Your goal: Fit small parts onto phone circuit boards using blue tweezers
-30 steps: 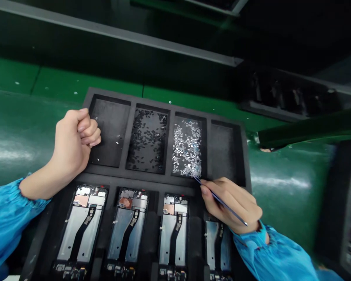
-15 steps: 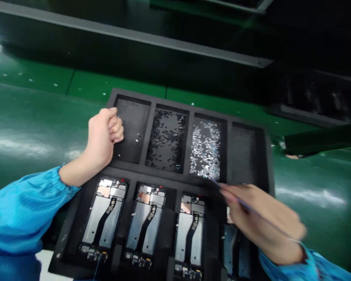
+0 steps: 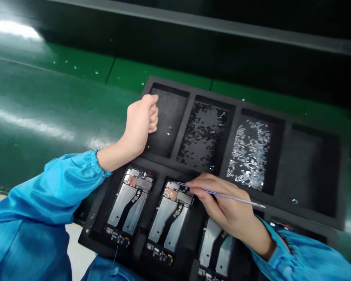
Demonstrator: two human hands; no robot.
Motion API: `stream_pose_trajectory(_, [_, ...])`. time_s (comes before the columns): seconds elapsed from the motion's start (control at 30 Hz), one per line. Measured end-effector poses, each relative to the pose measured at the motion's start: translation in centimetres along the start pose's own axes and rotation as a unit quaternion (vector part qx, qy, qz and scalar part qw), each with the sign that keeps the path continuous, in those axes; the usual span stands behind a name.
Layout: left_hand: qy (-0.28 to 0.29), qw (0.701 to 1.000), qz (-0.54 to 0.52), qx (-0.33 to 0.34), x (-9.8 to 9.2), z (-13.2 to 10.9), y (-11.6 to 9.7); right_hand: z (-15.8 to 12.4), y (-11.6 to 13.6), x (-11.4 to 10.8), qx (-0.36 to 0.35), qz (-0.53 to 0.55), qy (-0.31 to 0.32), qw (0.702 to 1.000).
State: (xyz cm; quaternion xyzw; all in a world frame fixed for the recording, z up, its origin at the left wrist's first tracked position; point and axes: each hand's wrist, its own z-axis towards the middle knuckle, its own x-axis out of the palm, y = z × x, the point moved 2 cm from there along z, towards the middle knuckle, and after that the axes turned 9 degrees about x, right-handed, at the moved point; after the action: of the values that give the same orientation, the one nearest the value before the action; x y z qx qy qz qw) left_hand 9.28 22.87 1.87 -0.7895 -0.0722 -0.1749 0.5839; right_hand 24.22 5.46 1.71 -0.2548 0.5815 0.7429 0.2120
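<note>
My right hand point(image 3: 225, 199) pinches slim purple tweezers point(image 3: 222, 194). Their tip is at the top end of the second opened phone point(image 3: 166, 218) from the left; whether a part sits in the tip is too small to tell. My left hand point(image 3: 142, 121) is curled into a fist at the left edge of the black foam tray point(image 3: 190, 88), with nothing seen in it. To the left lies another opened phone point(image 3: 128, 207). A third opened phone point(image 3: 213, 246) is partly hidden under my right hand and wrist.
Behind the phones, one tray compartment holds many tiny black pieces point(image 3: 199, 136) and the one beside it many tiny silvery pieces point(image 3: 251, 156). A few bits lie in the leftmost compartment point(image 3: 169, 113). The tray rests on a green surface point(image 3: 41, 93) with scattered specks.
My right hand and the tweezers have moved left, from the silvery pieces to the top of the second phone. My left fist stays at the tray edge. The view has shifted left.
</note>
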Motion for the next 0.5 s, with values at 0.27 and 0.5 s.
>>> stream_pose_trajectory(0.27, [-0.008, 1.000, -0.003, -0.013, 0.11, 0.18, 0.06, -0.05, 0.08, 0.15, -0.016, -0.028, 0.003, 0.999])
stream_pose_trajectory(0.5, [0.013, 1.000, 0.000, 0.006, 0.03, 0.16, 0.03, 0.06, 0.45, 0.26, -0.011, -0.057, -0.008, 0.998])
